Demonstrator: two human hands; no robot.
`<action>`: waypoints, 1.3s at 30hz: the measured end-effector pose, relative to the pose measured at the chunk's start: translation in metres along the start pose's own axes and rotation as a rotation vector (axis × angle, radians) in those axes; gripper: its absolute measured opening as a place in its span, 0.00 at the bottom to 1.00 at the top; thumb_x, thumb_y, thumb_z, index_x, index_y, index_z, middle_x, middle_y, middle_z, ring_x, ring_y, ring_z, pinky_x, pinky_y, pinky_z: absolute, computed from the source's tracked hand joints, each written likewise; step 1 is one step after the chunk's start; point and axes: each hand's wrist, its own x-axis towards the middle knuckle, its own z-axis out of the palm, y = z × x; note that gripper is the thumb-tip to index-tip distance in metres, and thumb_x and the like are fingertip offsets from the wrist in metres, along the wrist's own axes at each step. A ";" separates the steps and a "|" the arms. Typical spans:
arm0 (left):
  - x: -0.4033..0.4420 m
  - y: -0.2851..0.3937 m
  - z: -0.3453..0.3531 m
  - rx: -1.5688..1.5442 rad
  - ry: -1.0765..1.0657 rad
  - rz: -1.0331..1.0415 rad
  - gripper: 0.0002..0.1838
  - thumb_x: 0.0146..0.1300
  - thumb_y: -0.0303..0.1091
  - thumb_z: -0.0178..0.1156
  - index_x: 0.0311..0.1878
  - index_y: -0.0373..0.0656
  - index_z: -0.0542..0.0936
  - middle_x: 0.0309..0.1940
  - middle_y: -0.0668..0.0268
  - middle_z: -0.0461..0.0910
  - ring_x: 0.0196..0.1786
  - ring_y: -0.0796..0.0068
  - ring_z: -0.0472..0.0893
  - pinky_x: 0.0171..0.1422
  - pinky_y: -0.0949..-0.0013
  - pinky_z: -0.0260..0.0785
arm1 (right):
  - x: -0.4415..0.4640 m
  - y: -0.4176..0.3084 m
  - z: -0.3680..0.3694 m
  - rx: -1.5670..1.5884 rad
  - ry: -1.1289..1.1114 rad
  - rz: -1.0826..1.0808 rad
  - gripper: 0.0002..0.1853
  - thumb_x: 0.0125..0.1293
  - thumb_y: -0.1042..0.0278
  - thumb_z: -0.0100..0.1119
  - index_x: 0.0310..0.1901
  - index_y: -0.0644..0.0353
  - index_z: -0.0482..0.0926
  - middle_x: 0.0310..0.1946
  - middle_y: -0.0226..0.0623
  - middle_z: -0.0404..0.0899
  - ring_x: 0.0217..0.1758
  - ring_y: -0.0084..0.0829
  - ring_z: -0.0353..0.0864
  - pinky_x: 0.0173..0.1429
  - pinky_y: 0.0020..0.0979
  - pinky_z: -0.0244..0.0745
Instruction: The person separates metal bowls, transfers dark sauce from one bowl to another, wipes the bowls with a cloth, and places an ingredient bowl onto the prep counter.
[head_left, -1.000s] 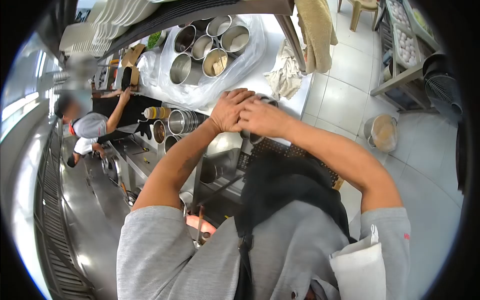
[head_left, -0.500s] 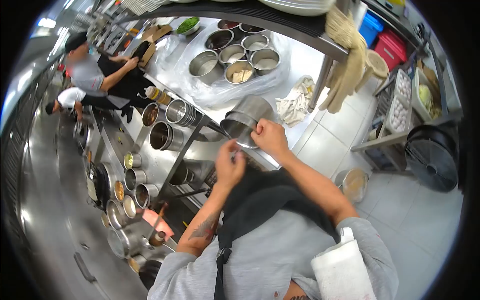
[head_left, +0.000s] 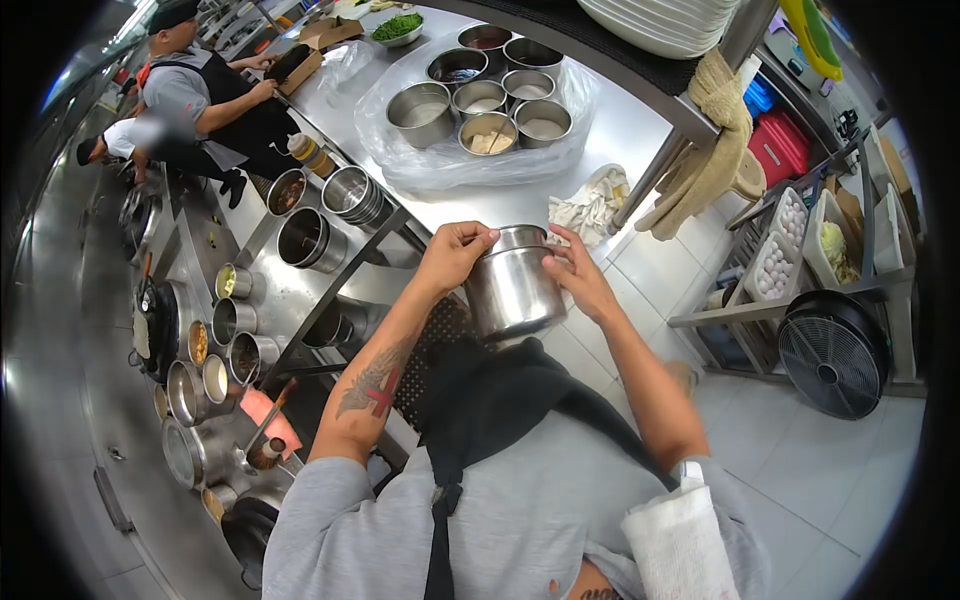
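Note:
A shiny steel pot (head_left: 518,292) hangs between my hands at the counter's front edge, its base toward me. A second rim shows at its upper end, as if another pot were nested with it. My left hand (head_left: 456,256) is closed on the upper left rim, thumb and fingers pinching it. On the other side, my right hand (head_left: 582,280) grips the upper right side with bent fingers. Behind the pot, several steel pots stand on clear plastic, one with a pale paste (head_left: 488,134). A crumpled white cloth (head_left: 590,203) lies just beyond my right hand.
Steel pots of food and a yellow-topped squeeze bottle (head_left: 312,155) stand to the left. Two co-workers (head_left: 205,100) work at the far left. Gloves (head_left: 705,165) hang from the shelf post. Egg trays (head_left: 775,265) and a black fan (head_left: 832,355) are at right.
The pot has come off the counter toward me and turned base-down toward my body. My left hand has moved up to its rim; my right hand has shifted to its side.

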 end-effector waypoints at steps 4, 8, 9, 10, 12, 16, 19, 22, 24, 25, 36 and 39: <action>0.016 -0.025 0.011 -0.158 0.011 -0.271 0.13 0.72 0.38 0.63 0.35 0.39 0.85 0.28 0.72 0.82 0.30 0.85 0.74 0.37 0.77 0.67 | -0.005 0.009 0.003 0.303 0.024 0.280 0.38 0.74 0.36 0.51 0.75 0.54 0.60 0.71 0.45 0.66 0.73 0.37 0.66 0.73 0.34 0.64; 0.004 -0.063 0.038 -0.122 0.160 -0.273 0.15 0.72 0.41 0.64 0.32 0.40 0.85 0.23 0.75 0.79 0.24 0.86 0.67 0.28 0.74 0.60 | -0.033 0.030 0.005 0.260 0.112 0.475 0.39 0.74 0.35 0.50 0.76 0.53 0.59 0.72 0.44 0.64 0.74 0.37 0.64 0.73 0.34 0.64; -0.004 -0.066 0.040 -0.127 0.154 -0.283 0.15 0.72 0.41 0.64 0.32 0.40 0.85 0.23 0.75 0.79 0.24 0.86 0.67 0.28 0.74 0.60 | -0.047 0.030 0.007 0.255 0.107 0.405 0.39 0.74 0.35 0.50 0.76 0.54 0.61 0.71 0.43 0.64 0.73 0.35 0.64 0.73 0.36 0.64; -0.011 -0.067 0.042 -0.173 0.207 -0.344 0.16 0.72 0.42 0.63 0.34 0.39 0.85 0.23 0.73 0.79 0.24 0.85 0.68 0.29 0.73 0.62 | -0.058 0.029 0.008 0.247 0.102 0.334 0.39 0.74 0.34 0.49 0.75 0.55 0.62 0.69 0.42 0.65 0.73 0.34 0.64 0.73 0.39 0.64; -0.026 -0.076 0.037 -0.333 0.250 -0.447 0.18 0.76 0.44 0.59 0.42 0.36 0.85 0.29 0.67 0.82 0.28 0.78 0.76 0.36 0.70 0.72 | -0.070 0.020 0.015 0.314 0.154 0.363 0.40 0.73 0.32 0.49 0.75 0.55 0.62 0.71 0.44 0.63 0.73 0.35 0.64 0.73 0.40 0.65; -0.087 -0.057 0.018 -0.566 0.275 -0.450 0.21 0.80 0.41 0.50 0.56 0.30 0.79 0.48 0.55 0.83 0.48 0.66 0.83 0.53 0.62 0.78 | -0.084 -0.016 0.045 0.121 0.320 0.262 0.43 0.71 0.35 0.56 0.76 0.57 0.59 0.75 0.47 0.60 0.71 0.37 0.67 0.72 0.41 0.66; -0.118 -0.069 0.009 -0.969 0.317 -0.545 0.23 0.83 0.39 0.41 0.62 0.28 0.73 0.57 0.50 0.79 0.61 0.56 0.80 0.65 0.54 0.75 | -0.096 -0.006 0.062 -0.025 0.218 0.092 0.43 0.67 0.45 0.67 0.75 0.60 0.61 0.73 0.51 0.62 0.75 0.44 0.64 0.72 0.44 0.66; -0.129 -0.096 0.009 -1.168 0.282 -0.652 0.23 0.83 0.39 0.38 0.65 0.28 0.70 0.63 0.48 0.74 0.63 0.53 0.78 0.70 0.50 0.72 | -0.097 0.001 0.088 -0.306 0.146 0.140 0.50 0.57 0.49 0.78 0.75 0.63 0.62 0.72 0.59 0.62 0.72 0.44 0.69 0.71 0.42 0.68; -0.127 -0.125 0.025 -1.257 0.260 -0.669 0.24 0.83 0.40 0.38 0.65 0.29 0.70 0.63 0.48 0.74 0.63 0.53 0.78 0.70 0.49 0.72 | -0.099 0.007 0.096 -0.507 0.237 0.221 0.54 0.50 0.47 0.82 0.72 0.67 0.65 0.69 0.61 0.66 0.64 0.45 0.79 0.66 0.40 0.74; -0.121 -0.131 0.036 -1.328 0.229 -0.662 0.24 0.83 0.41 0.38 0.66 0.30 0.70 0.63 0.49 0.74 0.63 0.53 0.78 0.70 0.47 0.72 | -0.097 0.000 0.094 -0.536 0.228 0.231 0.54 0.50 0.47 0.82 0.72 0.67 0.65 0.69 0.61 0.66 0.64 0.45 0.79 0.66 0.40 0.74; -0.093 -0.140 0.092 -1.553 0.212 -0.682 0.19 0.82 0.38 0.41 0.59 0.34 0.74 0.54 0.55 0.80 0.55 0.61 0.83 0.62 0.52 0.79 | -0.076 -0.066 0.106 -1.047 0.352 0.181 0.47 0.51 0.36 0.75 0.63 0.70 0.78 0.52 0.58 0.84 0.55 0.42 0.86 0.61 0.37 0.76; -0.090 -0.149 0.087 -1.503 0.223 -0.712 0.18 0.81 0.35 0.40 0.60 0.33 0.73 0.55 0.54 0.80 0.56 0.61 0.83 0.62 0.53 0.79 | -0.066 -0.080 0.121 -0.962 0.371 0.299 0.53 0.44 0.35 0.78 0.61 0.76 0.77 0.50 0.61 0.84 0.56 0.46 0.85 0.63 0.39 0.76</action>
